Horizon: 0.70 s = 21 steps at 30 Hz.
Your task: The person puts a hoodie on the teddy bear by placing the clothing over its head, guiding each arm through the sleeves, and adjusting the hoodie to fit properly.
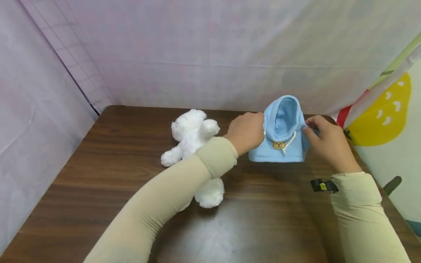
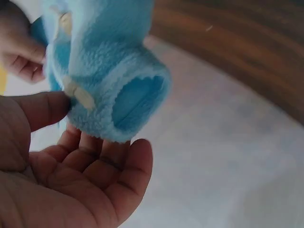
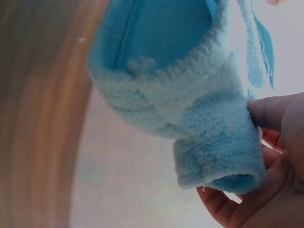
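A small light-blue doll hoodie [image 1: 260,155] hangs upright above the far right part of the table, its hood opening facing up. A bear-face button and a white drawstring show on its front. My left hand [image 1: 247,132] grips one side of it; in the left wrist view, the thumb and fingers [image 2: 124,183] pinch the fuzzy fabric beside a sleeve opening. On the other side, my right hand [image 1: 330,144] pinches the garment near the other sleeve [image 3: 221,156]. A white plush toy [image 1: 194,137] lies on the table to the left, partly hidden by my left forearm.
The brown wooden table [image 1: 108,153] ends at a pale curtain [image 1: 184,54] behind and on the left. A dark band with a yellow-green mark [image 1: 323,185] sits by my right wrist. At the right edge hangs a cloth with a yellow print [image 1: 381,120].
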Motion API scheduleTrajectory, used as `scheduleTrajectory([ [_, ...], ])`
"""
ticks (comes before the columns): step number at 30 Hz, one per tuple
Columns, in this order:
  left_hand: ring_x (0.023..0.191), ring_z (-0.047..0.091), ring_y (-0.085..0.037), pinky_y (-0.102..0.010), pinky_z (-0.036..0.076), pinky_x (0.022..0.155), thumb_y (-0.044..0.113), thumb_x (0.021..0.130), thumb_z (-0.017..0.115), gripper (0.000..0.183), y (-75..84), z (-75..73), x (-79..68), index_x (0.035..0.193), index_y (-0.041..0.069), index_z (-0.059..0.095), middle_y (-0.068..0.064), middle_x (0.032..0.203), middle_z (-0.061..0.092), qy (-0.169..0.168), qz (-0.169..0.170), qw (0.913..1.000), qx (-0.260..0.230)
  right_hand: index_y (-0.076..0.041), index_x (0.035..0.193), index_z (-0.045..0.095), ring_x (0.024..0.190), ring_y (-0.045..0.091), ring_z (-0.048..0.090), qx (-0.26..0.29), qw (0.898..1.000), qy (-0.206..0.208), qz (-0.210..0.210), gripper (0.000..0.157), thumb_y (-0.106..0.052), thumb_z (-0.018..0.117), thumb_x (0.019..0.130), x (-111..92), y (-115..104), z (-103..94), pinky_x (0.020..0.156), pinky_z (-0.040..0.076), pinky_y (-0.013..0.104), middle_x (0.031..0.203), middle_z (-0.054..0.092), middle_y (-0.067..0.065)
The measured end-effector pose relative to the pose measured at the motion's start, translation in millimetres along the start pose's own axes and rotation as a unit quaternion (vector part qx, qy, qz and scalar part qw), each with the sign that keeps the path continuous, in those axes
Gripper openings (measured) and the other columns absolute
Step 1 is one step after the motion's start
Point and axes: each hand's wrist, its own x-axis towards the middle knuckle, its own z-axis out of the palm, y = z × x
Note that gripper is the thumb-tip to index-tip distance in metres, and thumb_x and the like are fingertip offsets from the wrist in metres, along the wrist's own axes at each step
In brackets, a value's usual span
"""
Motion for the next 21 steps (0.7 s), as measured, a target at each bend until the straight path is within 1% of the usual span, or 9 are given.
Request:
scheduleTrajectory([
  [2,0.074,0.059,-0.015,-0.032,0.049,0.061,0.019,0.102,0.049,0.012,-4.5,-15.1,-5.9,0.099,0.015,0.060,0.000,0.086,0.062,-0.001,0.000,0.9999,-0.010,0.002,0.117,0.059,0.077,0.036,0.057,0.005,1.000,0.009,-0.006,0.030,-0.023,0.057,0.101,2,-12,-6.3,0.069,0.055,0.053,0.107,0.064,0.024],
  [3,0.076,0.059,-0.015,-0.032,0.048,0.063,0.021,0.102,0.049,0.012,-7.5,-22.6,-9.3,0.099,0.015,0.059,0.000,0.086,0.061,-0.002,0.001,0.9999,-0.015,0.002,0.118,0.060,0.078,0.035,0.058,0.005,1.000,0.014,-0.011,0.030,-0.023,0.057,0.101,3,-18,-9.5,0.069,0.055,0.051,0.108,0.065,0.023],
  [6,0.078,0.057,-0.017,-0.032,0.045,0.066,0.024,0.101,0.053,0.012,-22.2,-44.4,-21.1,0.096,0.014,0.058,0.000,0.085,0.060,0.009,0.012,0.9992,-0.037,0.000,0.118,0.061,0.078,0.032,0.059,0.014,0.999,0.027,-0.034,0.029,-0.024,0.059,0.100,7,-40,-17.5,0.067,0.054,0.029,0.107,0.066,0.020],
  [8,0.076,0.054,-0.018,-0.031,0.043,0.066,0.023,0.100,0.056,0.013,-36.8,-58.5,-31.2,0.094,0.012,0.058,-0.002,0.081,0.057,0.018,0.025,0.9976,-0.063,-0.001,0.116,0.062,0.075,0.029,0.059,0.020,0.997,0.037,-0.063,0.027,-0.022,0.061,0.100,10,-58,-20.9,0.063,0.046,0.014,0.104,0.067,0.017],
  [10,0.073,0.052,-0.018,-0.031,0.041,0.065,0.022,0.100,0.057,0.013,-53.5,-71.2,-42.7,0.094,0.011,0.057,-0.002,0.079,0.055,0.018,0.039,0.9944,-0.097,-0.001,0.115,0.063,0.074,0.027,0.059,0.032,0.994,0.045,-0.094,0.024,-0.020,0.062,0.099,12,-76,-22.7,0.062,0.040,0.005,0.103,0.068,0.016],
  [11,0.072,0.051,-0.018,-0.031,0.041,0.065,0.021,0.100,0.058,0.013,-62.4,-76.8,-48.3,0.093,0.010,0.057,-0.003,0.079,0.055,0.019,0.049,0.9921,-0.114,-0.001,0.114,0.064,0.074,0.026,0.059,0.037,0.992,0.048,-0.109,0.023,-0.018,0.063,0.098,14,-86,-23.1,0.064,0.039,0.004,0.103,0.068,0.015],
  [14,0.073,0.052,-0.017,-0.031,0.043,0.066,0.022,0.100,0.057,0.012,-88.8,-88.8,-65.8,0.098,0.010,0.057,-0.002,0.085,0.059,0.010,0.070,0.9829,-0.170,0.000,0.111,0.066,0.073,0.023,0.059,0.045,0.985,0.059,-0.155,0.020,-0.014,0.064,0.097,18,-111,-22.2,0.065,0.039,0.005,0.101,0.069,0.013],
  [17,0.076,0.054,-0.018,-0.034,0.046,0.067,0.023,0.101,0.057,0.014,-116.1,-92.6,-82.2,0.101,0.010,0.058,-0.004,0.089,0.062,0.018,0.083,0.9715,-0.221,0.000,0.109,0.067,0.074,0.021,0.059,0.055,0.978,0.060,-0.193,0.017,-0.011,0.065,0.096,24,-133,-16.5,0.066,0.046,0.016,0.097,0.070,0.011],
  [21,0.078,0.057,-0.020,-0.035,0.048,0.067,0.025,0.101,0.057,0.017,-153.3,-89.3,-106.8,0.103,0.008,0.059,-0.007,0.090,0.063,0.022,0.059,0.9590,-0.277,0.001,0.104,0.068,0.076,0.020,0.062,0.084,0.968,0.044,-0.233,0.012,-0.007,0.065,0.096,34,-159,0.5,0.066,0.051,0.035,0.094,0.070,0.011],
])
